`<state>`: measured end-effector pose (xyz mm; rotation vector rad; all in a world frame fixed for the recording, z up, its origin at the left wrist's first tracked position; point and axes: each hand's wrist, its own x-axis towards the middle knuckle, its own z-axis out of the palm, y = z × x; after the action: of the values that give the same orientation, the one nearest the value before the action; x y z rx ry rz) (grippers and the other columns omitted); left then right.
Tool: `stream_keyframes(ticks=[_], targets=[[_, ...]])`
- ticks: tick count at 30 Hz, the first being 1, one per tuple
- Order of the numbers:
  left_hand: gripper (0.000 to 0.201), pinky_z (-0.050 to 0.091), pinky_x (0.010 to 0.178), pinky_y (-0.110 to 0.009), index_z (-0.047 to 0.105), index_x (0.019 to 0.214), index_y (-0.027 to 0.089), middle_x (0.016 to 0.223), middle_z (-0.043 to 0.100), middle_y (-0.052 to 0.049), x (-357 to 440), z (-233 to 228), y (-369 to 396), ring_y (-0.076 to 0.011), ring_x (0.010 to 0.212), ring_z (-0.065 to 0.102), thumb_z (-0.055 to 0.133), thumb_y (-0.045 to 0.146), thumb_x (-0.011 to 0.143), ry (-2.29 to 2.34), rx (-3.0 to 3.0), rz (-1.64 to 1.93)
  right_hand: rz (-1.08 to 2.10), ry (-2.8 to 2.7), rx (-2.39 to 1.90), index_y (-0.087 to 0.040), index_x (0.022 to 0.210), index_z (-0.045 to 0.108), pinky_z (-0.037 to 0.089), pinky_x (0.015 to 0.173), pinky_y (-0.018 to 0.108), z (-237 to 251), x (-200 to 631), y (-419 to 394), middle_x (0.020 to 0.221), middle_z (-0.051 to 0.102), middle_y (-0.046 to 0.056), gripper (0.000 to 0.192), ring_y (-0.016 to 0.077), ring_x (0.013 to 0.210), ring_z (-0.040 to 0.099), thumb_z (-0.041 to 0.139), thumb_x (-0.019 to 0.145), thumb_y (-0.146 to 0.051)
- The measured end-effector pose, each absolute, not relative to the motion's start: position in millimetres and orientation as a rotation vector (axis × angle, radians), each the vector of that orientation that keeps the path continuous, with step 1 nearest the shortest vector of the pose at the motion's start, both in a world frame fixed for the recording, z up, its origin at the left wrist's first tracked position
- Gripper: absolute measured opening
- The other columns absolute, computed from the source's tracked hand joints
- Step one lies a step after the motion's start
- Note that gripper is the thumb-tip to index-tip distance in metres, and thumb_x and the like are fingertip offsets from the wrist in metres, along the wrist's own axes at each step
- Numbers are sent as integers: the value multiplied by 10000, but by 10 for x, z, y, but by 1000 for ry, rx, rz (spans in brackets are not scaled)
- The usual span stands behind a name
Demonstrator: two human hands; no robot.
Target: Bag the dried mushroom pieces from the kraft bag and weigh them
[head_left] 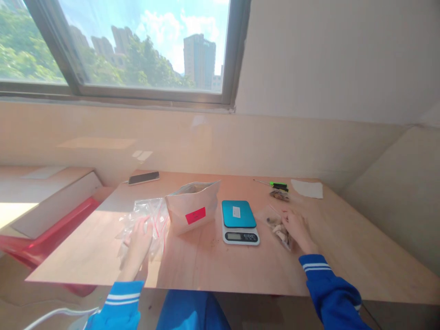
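Observation:
My left hand (139,240) is on a loose pile of clear zip bags (156,213) with red seal lines, its fingers bent onto the thin plastic. My right hand (298,229) grips the edge of a small clear bag of pale dried pieces (281,233), which lies on the table. Between my hands stands a pale upright pouch (182,206), its top open and a red label (195,215) on its front. To the right of the pouch is a white kitchen scale (241,236) with a blue platform (238,214) that bears a small white sticker.
Beyond my right hand lie a small bag of brownish pieces (279,195), green-and-black handled tools (279,186) and a white paper (307,188). A phone (143,178) is at the table's back left. A red stool (51,233) stands left of the wooden table (213,270).

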<state>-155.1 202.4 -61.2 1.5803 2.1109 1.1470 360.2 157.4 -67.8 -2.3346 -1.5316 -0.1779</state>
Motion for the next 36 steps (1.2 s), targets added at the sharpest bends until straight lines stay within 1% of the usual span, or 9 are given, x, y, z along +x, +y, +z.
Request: stream_keyframes(ticks=[4, 8, 12, 14, 17, 21, 25, 32, 36], targets=[[304, 279, 1058, -612, 656, 996, 104, 1268, 545, -240, -1589, -400, 2019, -413, 1251, 448, 507, 270, 789, 2103, 1439, 1189, -97, -1451, -2383, -108, 933, 693, 455, 800, 395, -688, 3559, 1398, 1017, 680, 206, 206, 327, 1004, 616, 581, 775, -178], [288, 358, 1050, -511, 602, 1048, 171, 1201, 557, -152, -1493, -293, 1757, -298, 1122, 546, 474, 265, 808, 2033, 1394, 1348, 2, -1372, -2337, -154, 744, 677, 485, 751, 362, -609, 3514, 1279, 864, 716, 151, 85, 293, 883, 659, 598, 732, -182], [297, 486, 879, -389, 465, 1075, 224, 1112, 570, -68, -1092, -180, 1266, -192, 935, 610, 528, 258, 786, 1724, 966, 1785, 2, -1210, -2239, -142, 885, 640, 516, 689, 318, -384, 3276, 1031, 861, 722, 142, 173, 231, 772, 685, 513, 781, -198], [222, 499, 732, -320, 453, 1030, 227, 1020, 573, -29, -768, -70, 987, -142, 751, 624, 499, 281, 820, 1591, 891, 1785, 13, -1110, -2066, -146, 927, 623, 531, 688, 329, -217, 2996, 865, 868, 723, 137, 207, 230, 755, 689, 536, 799, -283], [184, 475, 670, -289, 471, 988, 214, 928, 588, -10, -264, 139, 631, -115, 644, 592, 521, 330, 854, 1196, 1076, 1543, 133, -1038, -1722, -168, 894, 652, 549, 711, 367, 40, 2390, 637, 855, 729, 117, 312, 238, 743, 691, 587, 792, -455], [178, 474, 662, -282, 491, 948, 207, 823, 579, -6, 133, 290, 427, -126, 661, 576, 482, 379, 900, 859, 1207, 1267, 380, -980, -1490, -171, 905, 689, 568, 664, 359, 222, 1552, 462, 844, 740, 109, 385, 234, 716, 697, 633, 776, -530], [241, 470, 688, -283, 502, 874, 202, 780, 558, -4, 129, 196, 460, -142, 719, 565, 491, 441, 906, 867, 1248, 1264, 697, -1085, -1305, -180, 853, 705, 582, 632, 329, 219, 1082, 364, 812, 748, 88, 324, 230, 713, 707, 653, 781, -492], [318, 431, 640, -271, 434, 718, 213, 645, 485, 38, -70, 80, 447, -128, 632, 505, 511, 470, 888, 1093, 1309, 1344, 702, -1377, -1270, -210, 1020, 732, 568, 823, 336, 223, 970, 205, 1025, 745, 73, 246, 236, 966, 694, 549, 897, -318], [286, 409, 620, -264, 463, 741, 205, 659, 501, 32, -132, 106, 375, -126, 629, 502, 462, 429, 919, 1148, 1431, 1293, 726, -1437, -1251, -216, 1077, 712, 581, 805, 311, 235, 955, 156, 1056, 734, 67, 258, 221, 973, 694, 527, 917, -298]])
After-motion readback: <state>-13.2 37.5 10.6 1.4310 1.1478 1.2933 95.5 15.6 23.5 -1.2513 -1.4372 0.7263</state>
